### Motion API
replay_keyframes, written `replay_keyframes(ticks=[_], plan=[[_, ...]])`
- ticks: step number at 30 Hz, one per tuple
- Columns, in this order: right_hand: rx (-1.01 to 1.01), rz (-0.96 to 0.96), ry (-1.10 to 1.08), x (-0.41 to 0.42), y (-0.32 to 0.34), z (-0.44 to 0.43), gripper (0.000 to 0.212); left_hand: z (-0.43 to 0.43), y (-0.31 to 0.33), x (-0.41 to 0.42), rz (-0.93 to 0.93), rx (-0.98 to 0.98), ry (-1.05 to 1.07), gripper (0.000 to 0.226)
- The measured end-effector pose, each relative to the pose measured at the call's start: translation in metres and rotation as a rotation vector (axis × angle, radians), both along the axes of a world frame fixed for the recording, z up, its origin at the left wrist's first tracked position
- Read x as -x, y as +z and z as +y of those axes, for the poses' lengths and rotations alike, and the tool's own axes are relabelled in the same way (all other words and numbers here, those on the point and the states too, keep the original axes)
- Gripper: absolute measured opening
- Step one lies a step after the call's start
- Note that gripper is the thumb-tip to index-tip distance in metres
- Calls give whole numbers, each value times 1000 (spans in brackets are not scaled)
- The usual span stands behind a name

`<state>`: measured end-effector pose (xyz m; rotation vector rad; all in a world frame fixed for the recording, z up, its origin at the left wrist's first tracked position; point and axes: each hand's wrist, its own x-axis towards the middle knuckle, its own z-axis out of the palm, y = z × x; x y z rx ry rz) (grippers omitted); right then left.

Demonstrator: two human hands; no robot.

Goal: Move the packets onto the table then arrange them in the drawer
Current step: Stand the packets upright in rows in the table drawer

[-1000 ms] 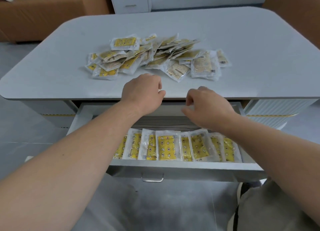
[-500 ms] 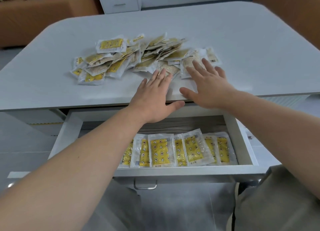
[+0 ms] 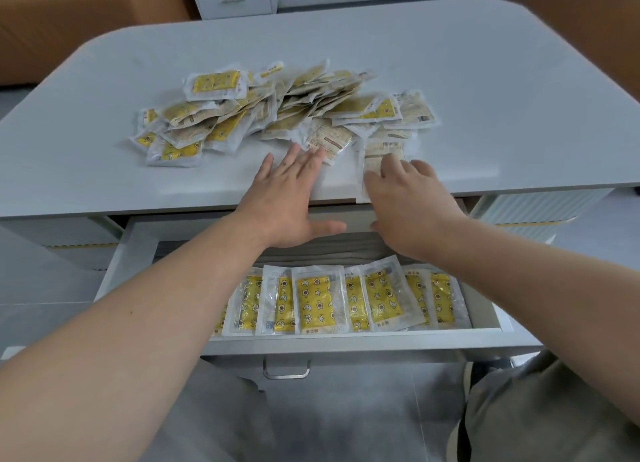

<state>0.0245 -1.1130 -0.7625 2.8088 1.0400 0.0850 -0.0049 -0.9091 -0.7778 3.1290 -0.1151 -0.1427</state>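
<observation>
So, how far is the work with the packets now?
Done: the packets lie in a pile on the table, and one row of yellow packets lies in the open drawer. In hand: the right hand touches a pale packet at the pile's near edge; the left hand lies flat beside it. Left: nearly the whole pile must go into the drawer.

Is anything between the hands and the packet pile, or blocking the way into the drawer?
Nothing visible. The left hand and right hand touch the near edge of the packet pile on the table; the drawer stands open directly below, rear floor uncovered.
</observation>
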Motion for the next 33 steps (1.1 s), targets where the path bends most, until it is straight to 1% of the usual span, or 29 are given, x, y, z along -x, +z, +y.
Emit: replay_keyframes(ticks=[1, 2, 6, 9, 14, 19, 23, 25, 26, 28, 29, 30, 33], plan=[[-7, -10, 6, 3, 1, 0, 44, 1, 0, 1, -5, -15, -8, 124], [-13, -14, 12, 6, 2, 0, 40, 2, 0, 2, -14, -22, -16, 122], [-52, -66, 33, 6, 4, -4, 40, 2, 1, 4, -55, 6, -25, 117], [-161, -91, 25, 3, 7, -9, 37, 1, 1, 6, -55, 33, -3, 116], [-381, -195, -11, -8, 12, -15, 44, -1, 4, 3, -59, 93, 1, 114], [-456, -228, 2, -3, 9, -15, 46, -6, -2, -2, -12, 66, -34, 112], [-478, -229, -8, 0, 11, -17, 47, -16, 10, -3, -157, 15, -26, 106], [-488, -214, -24, 2, 12, -20, 46, -19, 18, 1, -158, -45, -51, 94], [-495, -205, -31, 2, 13, -21, 46, -20, 20, 4, -159, -63, -74, 81], [-513, -191, -32, 3, 14, -21, 46, -20, 21, 10, -219, -22, -109, 54], [-526, -186, -31, 3, 14, -21, 46, -19, 20, 12, -261, 10, -128, 46], [-543, -179, -33, 2, 15, -20, 46, -18, 19, 15, -274, 30, -149, 44], [-640, -129, -49, -1, 17, -18, 45, -19, 16, 23, -185, 99, -156, 43]])
